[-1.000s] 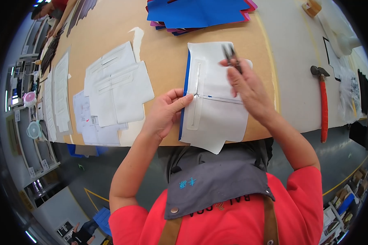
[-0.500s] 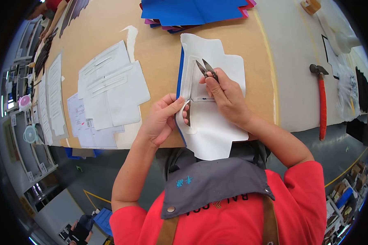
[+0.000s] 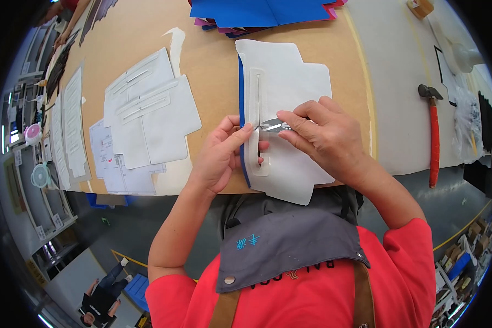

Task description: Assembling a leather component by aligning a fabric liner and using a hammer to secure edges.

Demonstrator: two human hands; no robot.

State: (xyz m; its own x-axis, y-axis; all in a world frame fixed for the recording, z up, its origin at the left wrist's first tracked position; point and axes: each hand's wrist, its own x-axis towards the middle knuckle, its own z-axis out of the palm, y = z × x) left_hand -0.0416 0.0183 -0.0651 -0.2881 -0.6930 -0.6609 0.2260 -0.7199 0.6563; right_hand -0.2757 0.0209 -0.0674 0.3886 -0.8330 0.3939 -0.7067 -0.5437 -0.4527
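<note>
A white-backed panel with a blue face showing along its left edge (image 3: pixel 295 79) lies at the table's front. My left hand (image 3: pixel 222 150) pinches its left side, thumb on top beside a long slit in a stitched strip. Some of its fingertips show through the slit's lower part. My right hand (image 3: pixel 331 136) grips a pair of thread snips (image 3: pixel 271 125), and their tips point left at the slit's middle, close to my left thumb. I cannot tell whether the blades touch the material.
More white panels with slits (image 3: pixel 164 123) lie left on printed sheets (image 3: pixel 128 177). A stack of blue and pink panels (image 3: pixel 257 12) sits at the far side. At right are a red-handled hammer (image 3: pixel 433 136) and a clear plastic bag (image 3: pixel 466 123). Another person's arm (image 3: pixel 71 24) reaches in at far left.
The snips have come down and turned from pointing up to pointing left at the slit. The panel's lifted left side now lies flatter, and my left hand has shifted slightly.
</note>
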